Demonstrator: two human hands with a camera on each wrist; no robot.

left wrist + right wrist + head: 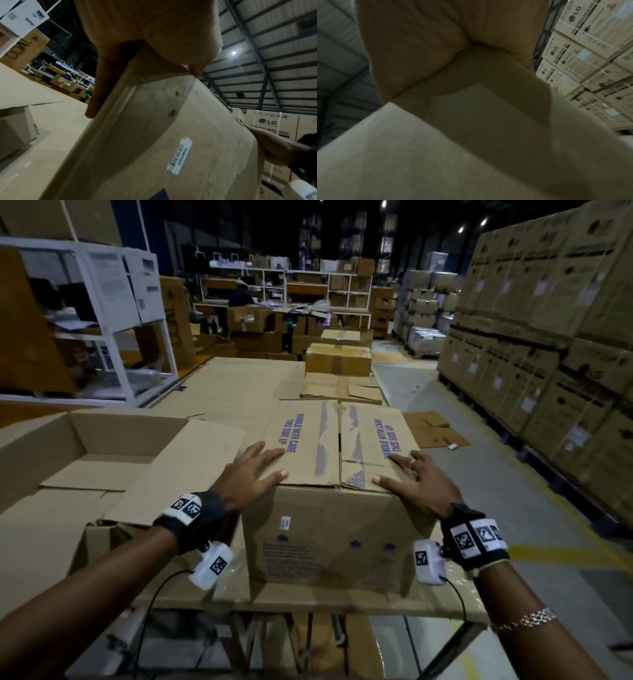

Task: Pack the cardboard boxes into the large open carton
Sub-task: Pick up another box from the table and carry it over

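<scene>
A closed cardboard box printed "HANDLE WITH CARE THIS SIDE UP" stands upright on the cardboard-covered table, close to its near edge. My left hand lies on the box's near-left top corner with its fingers spread and straight. My right hand lies the same way on the near-right top corner. The large open carton sits just left of the box, one flap leaning toward it. In the left wrist view the palm covers the corner of the box. The right wrist view is blurred: palm on the box.
More closed boxes stand behind on the table. Flattened cardboard lies on the floor to the right. A tall wall of stacked cartons lines the right side of the aisle. A white shelf unit stands at the left.
</scene>
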